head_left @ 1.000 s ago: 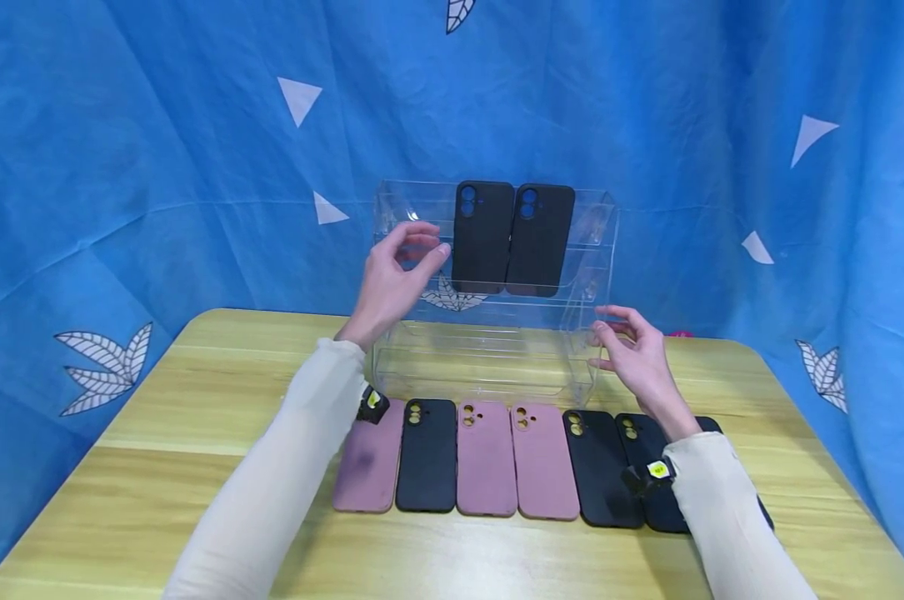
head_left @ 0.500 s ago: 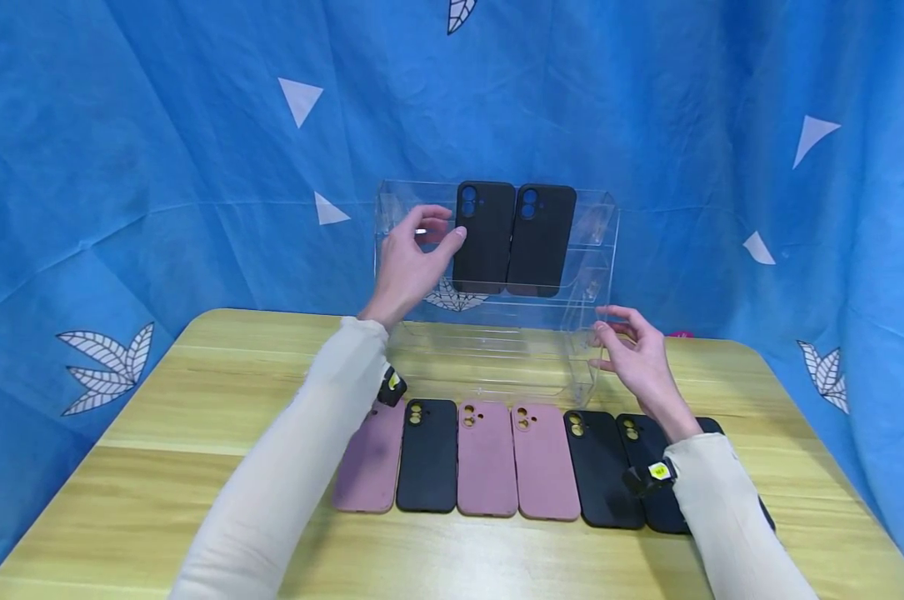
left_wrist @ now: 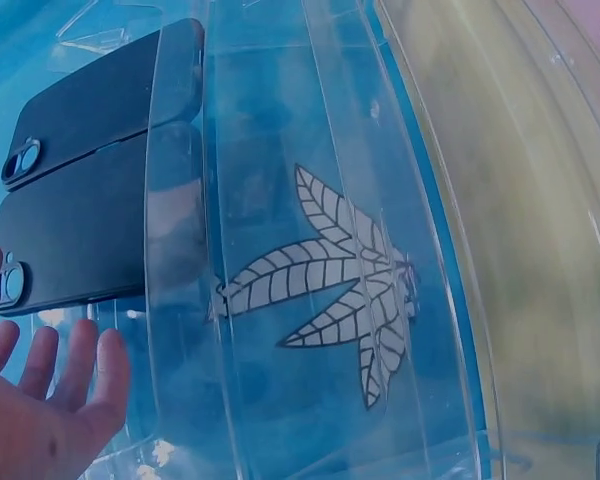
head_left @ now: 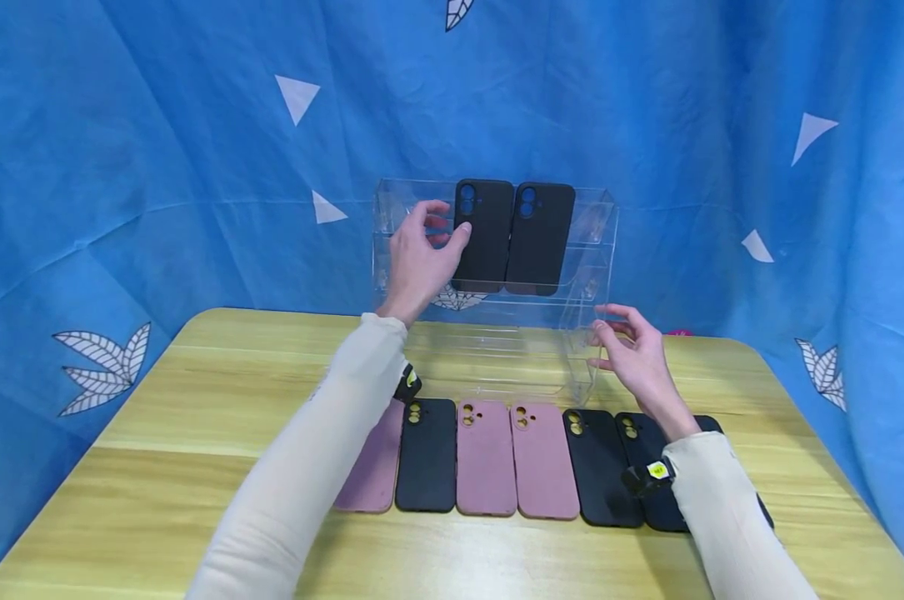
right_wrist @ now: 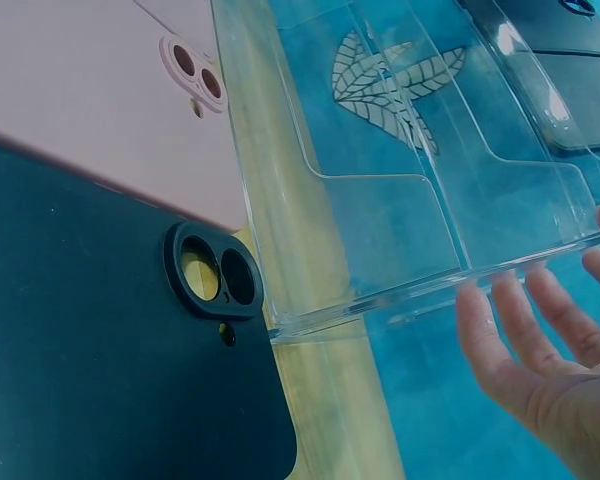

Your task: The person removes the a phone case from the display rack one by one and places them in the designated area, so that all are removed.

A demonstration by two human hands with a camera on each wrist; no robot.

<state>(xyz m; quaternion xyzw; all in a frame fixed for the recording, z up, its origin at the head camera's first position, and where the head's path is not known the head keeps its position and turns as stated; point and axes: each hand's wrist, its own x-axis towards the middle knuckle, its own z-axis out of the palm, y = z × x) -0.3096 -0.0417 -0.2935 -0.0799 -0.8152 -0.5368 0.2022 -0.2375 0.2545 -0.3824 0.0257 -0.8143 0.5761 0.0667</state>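
Observation:
Two black phone cases stand upright side by side on the top tier of a clear acrylic display stand (head_left: 496,387). At the edge of the left black case (head_left: 485,237) is my left hand (head_left: 422,258). Its thumb overlaps that case's front in the head view, while its fingers are spread beside the case's long edge in the left wrist view. The right black case (head_left: 541,237) leans just beside it. My right hand (head_left: 639,358) is at the stand's right side, its fingertips right at the clear side edge (right_wrist: 430,285) in the right wrist view, fingers loosely bent.
A row of phone cases lies on the wooden table (head_left: 159,467) in front of the stand, including a black case (head_left: 426,458), a pink case (head_left: 486,462), another pink case (head_left: 545,462) and several more. A blue patterned curtain (head_left: 197,125) hangs behind.
My left hand has moved right and slightly up, from the stand's left part to the left black case. The right hand and both standing cases have stayed in place.

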